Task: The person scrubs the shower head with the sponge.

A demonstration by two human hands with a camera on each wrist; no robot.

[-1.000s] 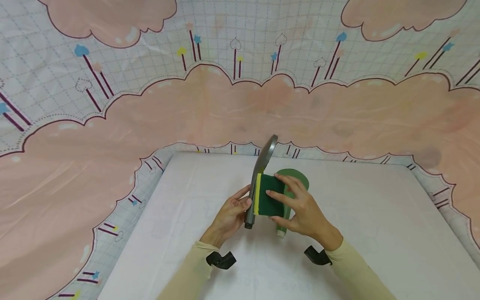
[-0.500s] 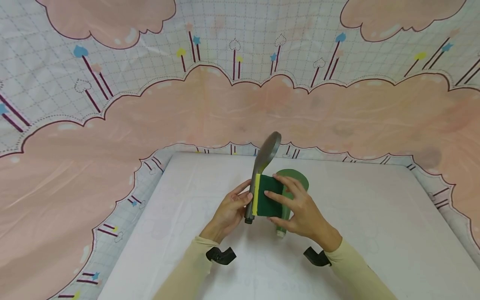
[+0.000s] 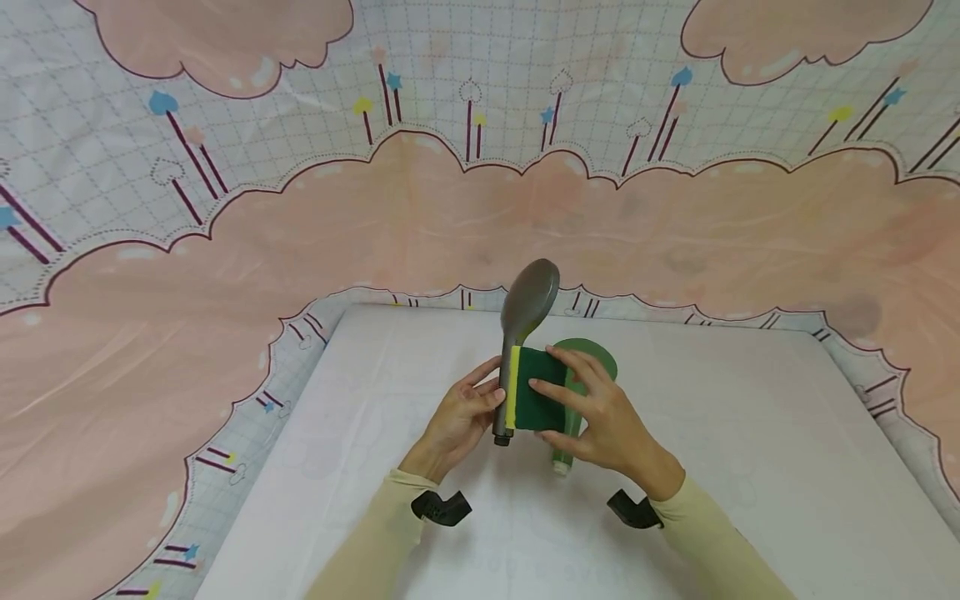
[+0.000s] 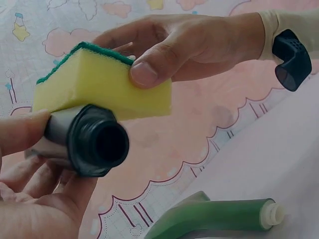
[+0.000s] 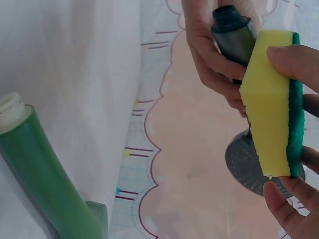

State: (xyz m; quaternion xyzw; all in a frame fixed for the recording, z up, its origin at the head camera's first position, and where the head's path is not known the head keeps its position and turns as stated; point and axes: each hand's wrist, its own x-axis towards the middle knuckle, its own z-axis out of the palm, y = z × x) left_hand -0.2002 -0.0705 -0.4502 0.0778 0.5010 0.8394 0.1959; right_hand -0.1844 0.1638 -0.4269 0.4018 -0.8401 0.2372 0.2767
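My left hand (image 3: 459, 425) grips the handle of a grey shower head (image 3: 528, 300), held up so its round head points away and upward. The threaded handle end (image 4: 102, 142) faces the left wrist camera. In my right hand (image 3: 618, 429) is a yellow sponge with a dark green scouring side (image 3: 542, 396), pinched between thumb and fingers. Its yellow side lies against the grey handle. Below my right hand, a green shower head (image 3: 588, 345) lies on the table, partly hidden by that hand and the sponge; its handle has a pale threaded end (image 5: 11, 112).
A white-covered table (image 3: 750, 450) spreads beneath both hands. Behind it and along its sides hangs a pink and white cloud-patterned cloth (image 3: 450, 217). Black wrist-worn devices (image 3: 442, 508) sit over both pale sleeves.
The grey shower head has been turned in my left hand, from nearly edge-on to showing its broad back, and its head has risen slightly. The sponge and right hand have barely moved.
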